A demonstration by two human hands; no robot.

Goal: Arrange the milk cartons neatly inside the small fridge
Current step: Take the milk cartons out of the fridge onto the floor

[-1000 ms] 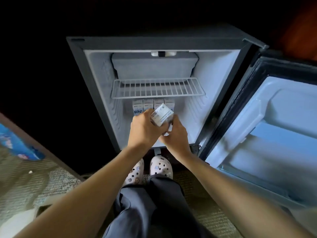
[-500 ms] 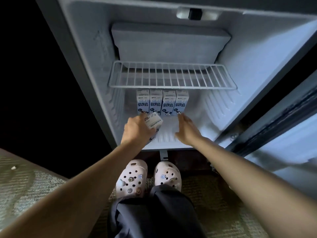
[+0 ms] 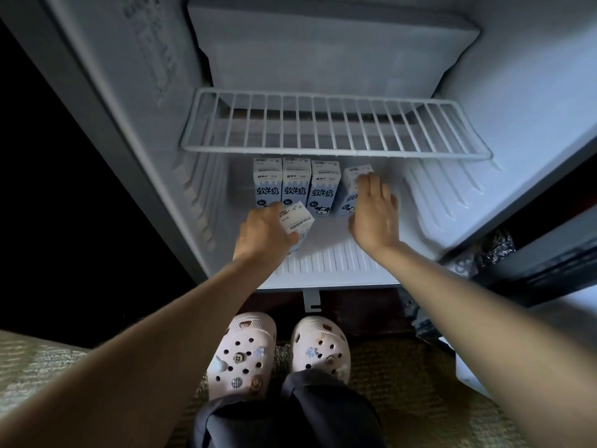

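Your left hand [image 3: 263,236] grips a tilted carton [image 3: 295,223]; your right hand [image 3: 374,215], fingers spread, touches the end carton [image 3: 350,185] just ahead.

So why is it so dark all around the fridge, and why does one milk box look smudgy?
Head view: the fridge interior is brightly lit, while the room to its left is nearly black. The rightmost carton is motion-blurred under the right hand; the three cartons beside it look sharp. The wide lens bends the wire shelf.

four cartons [image 3: 294,185] rowed under wire shelf [image 3: 336,127]
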